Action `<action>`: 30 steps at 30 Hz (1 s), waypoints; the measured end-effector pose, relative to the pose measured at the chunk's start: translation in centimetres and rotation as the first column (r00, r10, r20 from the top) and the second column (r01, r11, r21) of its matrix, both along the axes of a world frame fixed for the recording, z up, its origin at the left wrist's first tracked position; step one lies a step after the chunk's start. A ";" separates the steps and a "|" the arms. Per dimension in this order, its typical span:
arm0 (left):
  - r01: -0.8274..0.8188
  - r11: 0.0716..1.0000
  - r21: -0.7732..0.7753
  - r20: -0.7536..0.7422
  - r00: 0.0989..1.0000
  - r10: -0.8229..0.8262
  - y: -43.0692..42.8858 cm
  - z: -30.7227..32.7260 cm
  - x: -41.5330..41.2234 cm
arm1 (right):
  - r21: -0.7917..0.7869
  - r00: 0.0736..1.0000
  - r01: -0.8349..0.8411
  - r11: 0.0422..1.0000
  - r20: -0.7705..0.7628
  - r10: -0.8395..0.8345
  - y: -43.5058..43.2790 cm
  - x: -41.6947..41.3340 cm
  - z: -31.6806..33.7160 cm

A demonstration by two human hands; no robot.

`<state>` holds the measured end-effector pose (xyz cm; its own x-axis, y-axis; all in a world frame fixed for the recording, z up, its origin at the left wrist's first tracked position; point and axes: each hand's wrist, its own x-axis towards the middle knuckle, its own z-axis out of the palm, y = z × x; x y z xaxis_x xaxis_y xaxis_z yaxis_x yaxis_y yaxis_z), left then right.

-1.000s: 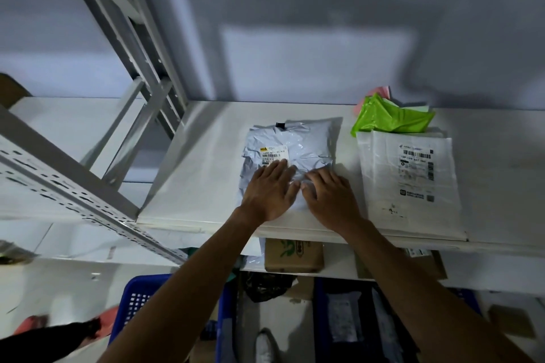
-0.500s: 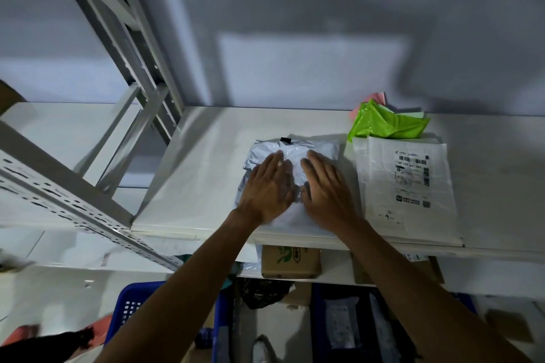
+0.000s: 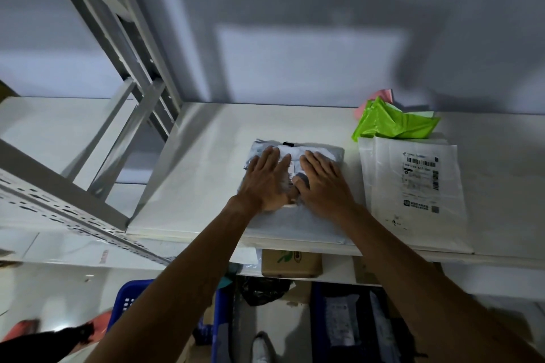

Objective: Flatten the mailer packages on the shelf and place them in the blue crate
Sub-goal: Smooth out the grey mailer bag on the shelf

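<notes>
Pressing both flat hands, left hand [image 3: 267, 178] and right hand [image 3: 323, 183], fingers straight, should slide outward to squash the gray bag [image 3: 298, 215] underneath.

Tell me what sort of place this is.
Likely a parcel storeroom or packing area: metal shelving, a white mailer with a barcode label beside a grey mailer, and a blue crate below.

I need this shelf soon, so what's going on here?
A person presses the left hand and right hand flat on a grey plastic mailer package on the white metal shelf, flattening it. A white labelled mailer lies flat to its right, a crumpled green bag behind that. The blue plastic crate stands below.
</notes>
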<state>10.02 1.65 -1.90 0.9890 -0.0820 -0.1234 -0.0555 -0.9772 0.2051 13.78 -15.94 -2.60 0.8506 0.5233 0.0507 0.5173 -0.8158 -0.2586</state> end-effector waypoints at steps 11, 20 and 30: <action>-0.070 0.996 -0.061 -0.028 0.997 0.068 1.1 -0.7 2.1 | 0.000 0.986 -0.010 1.000 -0.165 0.009 0.4 2.6 -0.5; -0.097 0.995 -0.027 -0.017 0.995 0.097 0.7 -1.7 1.7 | 0.008 0.999 0.032 0.999 0.014 -0.032 1.5 2.2 -1.2; -0.109 0.994 -0.018 0.018 0.994 0.110 0.3 -1.9 1.4 | -0.076 0.999 -0.005 0.997 -0.037 0.002 0.9 2.7 -2.6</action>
